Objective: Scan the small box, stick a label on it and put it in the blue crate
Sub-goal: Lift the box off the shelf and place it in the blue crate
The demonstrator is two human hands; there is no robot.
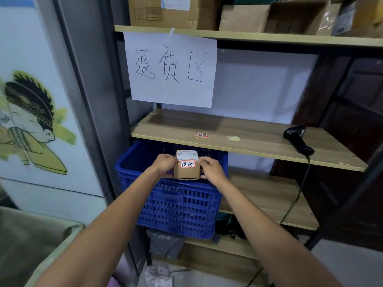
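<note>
Over the blue crate (176, 206): the small box (187, 171) is held upright above the open top, near the front rim, its labelled face toward the camera.
Left hand (164, 162): fingers clamped on the box's left side.
Right hand (211, 166): fingers clamped on its right side.
Label (187, 164): red-bordered, handwritten 退回.
Top of box: white shipping slip, print too small to read.
Paper sign (171, 69): 退货区.
Shelf (238, 137): scanner (297, 139), spare labels (201, 135).
Hidden: the crate's inside.

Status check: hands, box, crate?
Left hand and right hand both gripping small box. Red-bordered label on its front. Box above blue crate, not released. Nothing in the way.
</note>
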